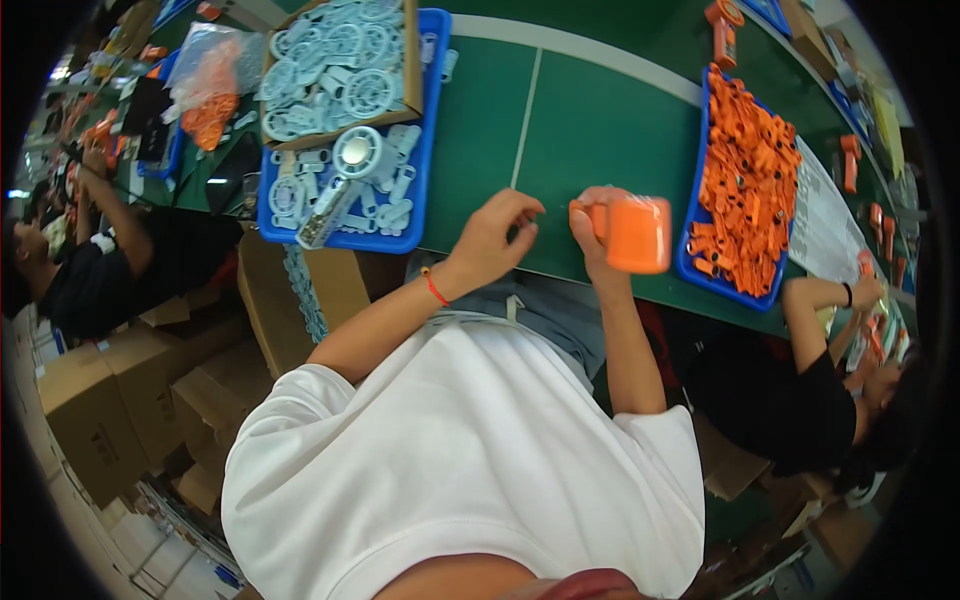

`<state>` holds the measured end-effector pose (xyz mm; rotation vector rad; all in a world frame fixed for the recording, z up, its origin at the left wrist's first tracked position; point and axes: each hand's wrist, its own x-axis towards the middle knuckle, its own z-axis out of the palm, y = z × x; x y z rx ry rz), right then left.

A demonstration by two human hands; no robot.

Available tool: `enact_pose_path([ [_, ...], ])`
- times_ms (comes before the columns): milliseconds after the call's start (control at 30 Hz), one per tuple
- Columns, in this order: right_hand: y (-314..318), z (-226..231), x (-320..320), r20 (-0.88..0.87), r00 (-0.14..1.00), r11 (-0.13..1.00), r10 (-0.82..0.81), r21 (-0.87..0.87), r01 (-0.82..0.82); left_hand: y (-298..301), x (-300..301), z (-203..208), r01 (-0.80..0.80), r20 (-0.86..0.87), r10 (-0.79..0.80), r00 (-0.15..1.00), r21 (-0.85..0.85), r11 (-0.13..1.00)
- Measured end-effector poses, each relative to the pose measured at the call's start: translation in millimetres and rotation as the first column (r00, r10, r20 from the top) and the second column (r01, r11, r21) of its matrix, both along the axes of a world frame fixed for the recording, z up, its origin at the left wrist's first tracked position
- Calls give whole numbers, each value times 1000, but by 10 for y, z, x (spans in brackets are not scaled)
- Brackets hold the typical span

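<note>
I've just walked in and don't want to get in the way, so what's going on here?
Someone in a white shirt is at a green table. Their right hand holds up an orange piece. Their left hand is beside it, seemingly empty, fingers half curled. On the left, a blue tray bears pale-blue parts and a box of more. On the right, another tray is heaped with orange parts.

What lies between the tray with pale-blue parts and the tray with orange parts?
In the head view: green tabletop with a pale line, the left hand, and the right hand holding an orange piece.
</note>
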<state>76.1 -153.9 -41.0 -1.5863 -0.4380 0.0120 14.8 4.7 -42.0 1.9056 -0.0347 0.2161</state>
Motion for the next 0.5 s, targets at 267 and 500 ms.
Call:
enact_pose_path([
  [267,-147,-111,100,122,978,917,167,-383,-109,-212,-159,279,247,516,-381,768,310,918],
  [500,-93,283,55,123,945,614,302,-784,-94,-20,131,374,10,173,-234,957,785,619],
])
